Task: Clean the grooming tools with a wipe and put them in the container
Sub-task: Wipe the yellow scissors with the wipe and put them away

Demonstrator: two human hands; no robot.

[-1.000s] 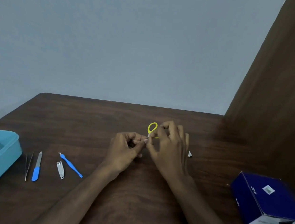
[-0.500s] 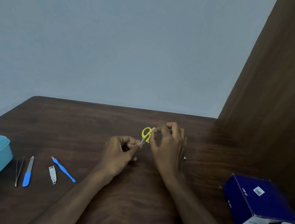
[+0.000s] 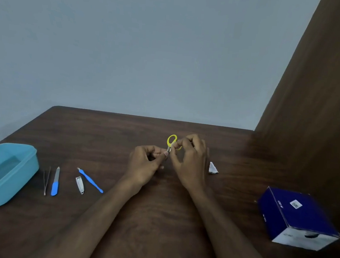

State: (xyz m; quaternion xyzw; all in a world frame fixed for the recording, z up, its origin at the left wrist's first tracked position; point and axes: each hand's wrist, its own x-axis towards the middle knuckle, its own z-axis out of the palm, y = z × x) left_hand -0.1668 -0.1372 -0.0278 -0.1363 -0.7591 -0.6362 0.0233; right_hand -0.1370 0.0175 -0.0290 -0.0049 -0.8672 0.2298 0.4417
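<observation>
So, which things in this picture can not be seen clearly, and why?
All in the head view:
- Scissors: blades hidden between left hand and right hand.
- Wipe: cannot tell if either hand holds one; the fingers cover it.
- Container: left side cut off by the picture edge.
- Box: print too small and blurred to read.
- White scrap: too small to identify.

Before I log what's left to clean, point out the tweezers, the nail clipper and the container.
tweezers (image 3: 46,180), head view, middle of the thin metal arms.
nail clipper (image 3: 79,185), head view, middle of its silver body.
container (image 3: 31,165), head view, right outer wall.
</observation>
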